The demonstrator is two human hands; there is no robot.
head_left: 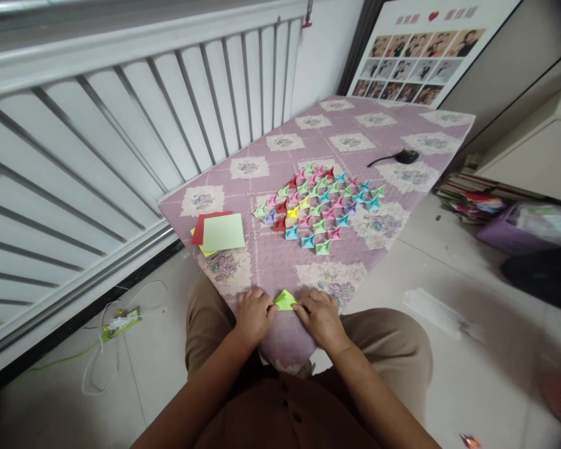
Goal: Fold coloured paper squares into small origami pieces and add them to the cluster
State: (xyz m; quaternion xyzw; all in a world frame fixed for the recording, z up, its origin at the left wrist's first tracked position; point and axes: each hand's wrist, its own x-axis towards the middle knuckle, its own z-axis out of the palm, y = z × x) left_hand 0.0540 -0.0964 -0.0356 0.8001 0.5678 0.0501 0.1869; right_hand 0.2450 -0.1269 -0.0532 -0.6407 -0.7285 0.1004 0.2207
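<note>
A yellow-green folded paper lies near the table's front corner, shaped like a small triangle with its peak pointing away from me. My left hand pinches its left corner, while my right hand grips the right corner between thumb and fingers. Farther up the cloth, several small folded paper pieces in green, pink, red, blue and yellow stand in slanting rows. Left of them rests a stack of square paper sheets, pale green on top with red and yellow showing beneath.
The table wears a purple floral cloth. A black object with a short cord lies toward its right edge. A white radiator runs along the left side. On the floor are a power strip with cables and a purple container.
</note>
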